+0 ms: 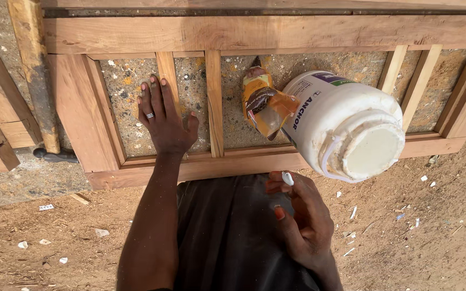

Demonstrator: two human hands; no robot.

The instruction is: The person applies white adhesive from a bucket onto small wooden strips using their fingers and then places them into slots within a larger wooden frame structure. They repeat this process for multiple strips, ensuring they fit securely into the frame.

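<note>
Head view: left hand (164,119), fingers spread, presses flat to steady the pale slatted wooden frame (244,35), while right hand (303,218), fingers loosely curled and empty, hovers near the white plastic tub (346,126).

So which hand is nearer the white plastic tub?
Right. The right hand hovers just below the white plastic tub; the left hand is flat on the wooden frame, well off to its left.

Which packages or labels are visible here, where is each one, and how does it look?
White plastic jar: lying on its side on the wooden frame, right of centre, round, with a white lid facing the camera.
Label on jar: on its upper side, white with blue, purple and green patches.
Crumpled sachet: just left of the jar, touching it, orange-yellow with a dark band.
</note>
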